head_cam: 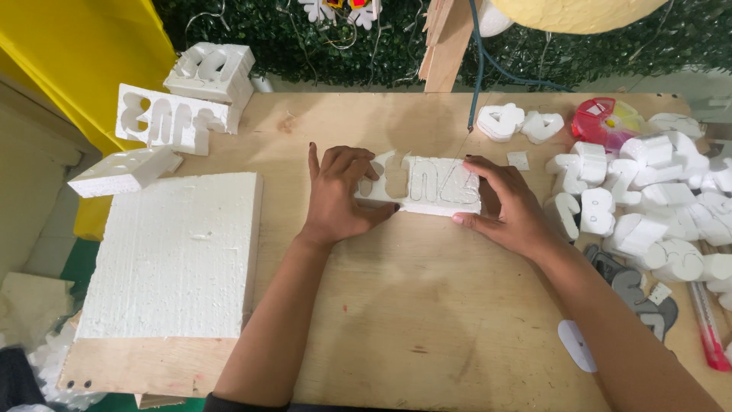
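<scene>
A flat white foam strip (427, 185) with drawn outlines and cut-out notches lies on the wooden table (412, 305). My left hand (339, 194) presses on its left end, fingers curled over the top. My right hand (507, 206) grips its right end, thumb along the near edge. A thin taut wire (462, 145) comes down from a blue cable to the strip's far edge, near my right fingertips.
A thick white foam slab (175, 255) lies at the left. Cut foam offcuts (171, 114) are stacked at the far left. A pile of cut foam shapes (656, 198) fills the right side, with grey templates (637, 294), a pink pen (705, 328) and a red tape dispenser (606, 118).
</scene>
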